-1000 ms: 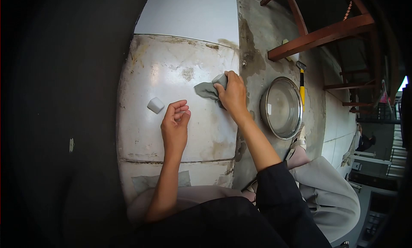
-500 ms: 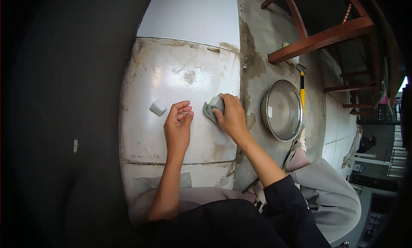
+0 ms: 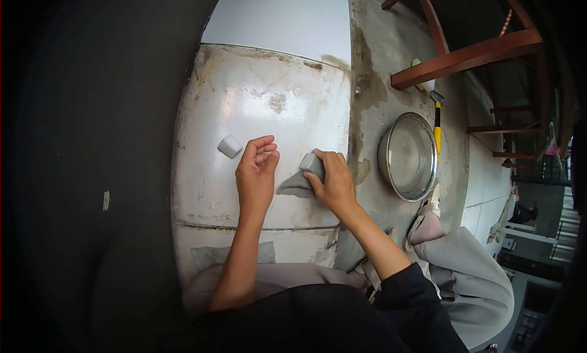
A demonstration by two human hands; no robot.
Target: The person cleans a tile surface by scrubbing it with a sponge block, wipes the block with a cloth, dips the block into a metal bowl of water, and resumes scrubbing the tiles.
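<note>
A: Looking down from the head camera, what does the right hand (image 3: 335, 185) have?

B: A pale grey block (image 3: 312, 163) with a limp grey sheet (image 3: 295, 187) at its base. The fingers are closed around the block, thumb on one side and the rest across the opposite side, so its pale end shows between them.

A: Why pair the two like that?

B: My guess is that the stiff block backs the sheet and spreads the pressure over the stained tile (image 3: 208, 182). Part of the sheet fans out beyond the thumb, so it seems only partly caught in the grip.

A: And the left hand (image 3: 257, 176)?

B: Its fingers curl loosely, with a gap to the thumb, and I see nothing in them. A second block (image 3: 230, 146) lies on the tile just beside the fingertips, not touching. Whether that hand rests on the tile, I can't tell.

A: Why is the metal basin (image 3: 384, 150) over there?

B: It stands on the concrete floor beside the tile, on the right hand's side, probably to be within reach without taking up tile space. It looks to hold water. A yellow-handled tool (image 3: 438, 132) lies just past its rim.
</note>
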